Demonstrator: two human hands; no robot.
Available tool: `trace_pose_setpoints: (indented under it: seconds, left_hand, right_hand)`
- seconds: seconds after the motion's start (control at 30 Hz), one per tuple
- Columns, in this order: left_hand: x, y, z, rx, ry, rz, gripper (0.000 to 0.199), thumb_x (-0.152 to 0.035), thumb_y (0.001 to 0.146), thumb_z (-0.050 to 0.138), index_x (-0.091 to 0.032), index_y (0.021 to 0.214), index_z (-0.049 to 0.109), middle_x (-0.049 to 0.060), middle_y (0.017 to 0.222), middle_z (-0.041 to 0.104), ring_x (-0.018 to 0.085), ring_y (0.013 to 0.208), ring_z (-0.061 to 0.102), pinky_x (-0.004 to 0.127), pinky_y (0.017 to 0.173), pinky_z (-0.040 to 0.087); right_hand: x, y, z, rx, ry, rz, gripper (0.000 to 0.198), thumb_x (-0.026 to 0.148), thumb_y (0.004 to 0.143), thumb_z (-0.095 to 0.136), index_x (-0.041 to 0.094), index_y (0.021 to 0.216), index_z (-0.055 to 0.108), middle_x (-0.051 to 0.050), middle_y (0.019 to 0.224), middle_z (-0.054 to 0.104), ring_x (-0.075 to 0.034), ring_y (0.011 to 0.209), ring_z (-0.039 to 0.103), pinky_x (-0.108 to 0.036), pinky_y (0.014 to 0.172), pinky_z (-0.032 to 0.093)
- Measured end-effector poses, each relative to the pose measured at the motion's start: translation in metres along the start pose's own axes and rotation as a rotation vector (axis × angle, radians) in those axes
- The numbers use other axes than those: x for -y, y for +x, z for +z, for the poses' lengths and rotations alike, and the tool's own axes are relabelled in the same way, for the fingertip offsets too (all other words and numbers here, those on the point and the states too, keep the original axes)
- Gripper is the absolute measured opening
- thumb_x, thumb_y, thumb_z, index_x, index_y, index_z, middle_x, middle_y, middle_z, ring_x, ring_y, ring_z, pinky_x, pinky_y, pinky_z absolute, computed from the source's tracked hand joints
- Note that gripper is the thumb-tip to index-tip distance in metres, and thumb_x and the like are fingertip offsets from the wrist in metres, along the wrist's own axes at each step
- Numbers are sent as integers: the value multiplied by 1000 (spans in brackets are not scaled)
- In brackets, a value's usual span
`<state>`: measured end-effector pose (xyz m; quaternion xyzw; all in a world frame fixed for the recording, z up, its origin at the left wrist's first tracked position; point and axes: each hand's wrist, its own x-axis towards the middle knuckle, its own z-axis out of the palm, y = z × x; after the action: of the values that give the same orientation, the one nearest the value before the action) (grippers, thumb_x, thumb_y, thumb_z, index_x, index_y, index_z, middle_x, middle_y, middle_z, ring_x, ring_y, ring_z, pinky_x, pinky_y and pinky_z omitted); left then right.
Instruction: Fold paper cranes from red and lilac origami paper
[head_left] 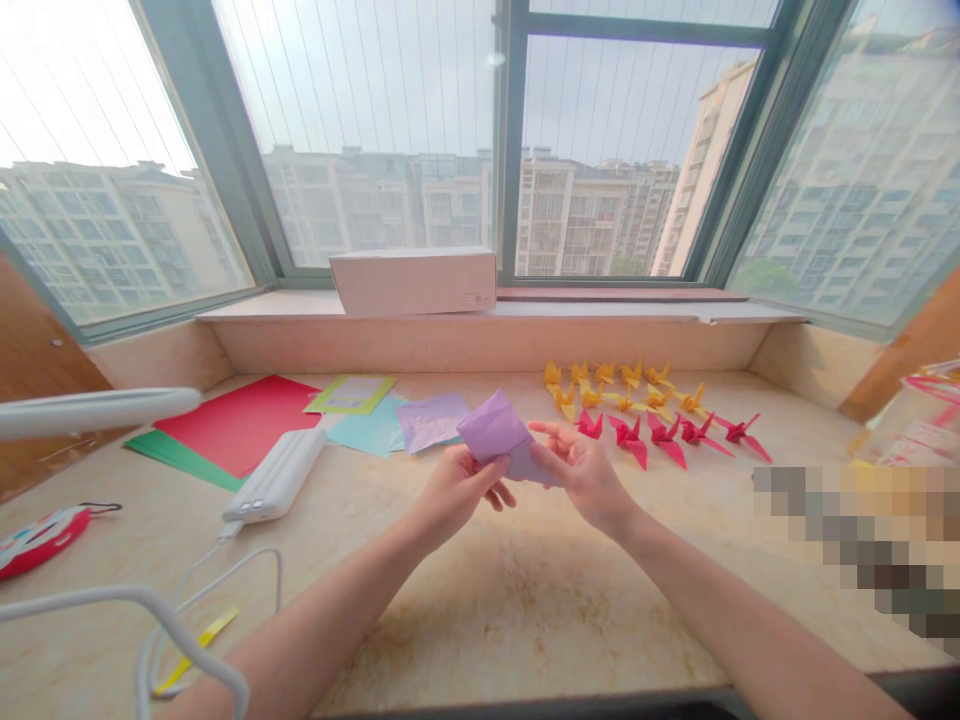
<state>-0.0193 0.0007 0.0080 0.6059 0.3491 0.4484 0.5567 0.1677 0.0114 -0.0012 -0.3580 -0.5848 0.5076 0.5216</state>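
A partly folded sheet of purple origami paper (pixel 496 428) is held in the air over the middle of the stone sill. My left hand (pixel 466 480) pinches its lower left side, thumb in front and some fingers behind. My right hand (pixel 581 468) grips the right corner between thumb and fingers. Just behind lies a flat, creased purple sheet (pixel 435 420) on light blue paper (pixel 367 428). To the right stand several yellow paper cranes (pixel 626 402), with a row of red paper cranes (pixel 666 435) in front of them.
Red sheets (pixel 244 420), green paper (pixel 195 458) and a yellow-green packet (pixel 351 394) lie left. A white power bank (pixel 277 475) with a cable (pixel 279 580) sits nearer. A white box (pixel 414 282) rests on the window ledge. A clear plastic bag (pixel 911 420) stands at far right.
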Motion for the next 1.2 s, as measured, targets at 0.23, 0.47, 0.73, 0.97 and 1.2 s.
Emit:
trace_pose_setpoints:
  seconds: [0.23, 0.47, 0.73, 0.97, 1.2]
  left_hand:
    - [1, -4, 0, -2, -81, -21, 37, -48, 83, 68, -12, 78, 63, 4, 57, 67, 13, 40, 59, 22, 41, 44]
    - [-6, -6, 0, 25, -380, -17, 57, -62, 87, 53, -11, 103, 72, 14, 93, 75, 22, 71, 69, 29, 58, 52]
    - [0, 0, -1, -231, -140, -6, 51, -44, 80, 73, -16, 121, 65, 6, 90, 74, 17, 73, 66, 25, 66, 49]
    - [3, -2, -1, -213, -308, 7, 88, -41, 81, 73, -18, 152, 26, 6, 92, 74, 19, 82, 69, 34, 80, 53]
    - [-2, 0, -1, -130, -251, 28, 45, -46, 82, 70, -13, 113, 69, 11, 98, 74, 20, 83, 69, 29, 72, 54]
  right_hand:
    - [-7, -1, 4, -2, 58, -42, 35, 51, 76, 75, 18, 86, 69, -6, 80, 75, -20, 72, 69, -33, 70, 54]
    - [-4, -4, -6, -78, -344, -366, 23, 42, 90, 62, 23, 92, 75, -9, 106, 75, -27, 102, 68, -45, 93, 50]
    - [0, -11, -4, 102, -834, -694, 40, 22, 87, 66, 33, 126, 63, -8, 148, 46, -29, 135, 45, -52, 108, 39]
    - [0, -6, -5, 173, -889, -795, 28, 20, 93, 60, 34, 115, 70, -5, 141, 57, -27, 133, 48, -53, 106, 40]
    - [3, -7, -6, 231, -796, -783, 22, 20, 96, 54, 29, 108, 70, -5, 133, 64, -24, 131, 53, -53, 111, 34]
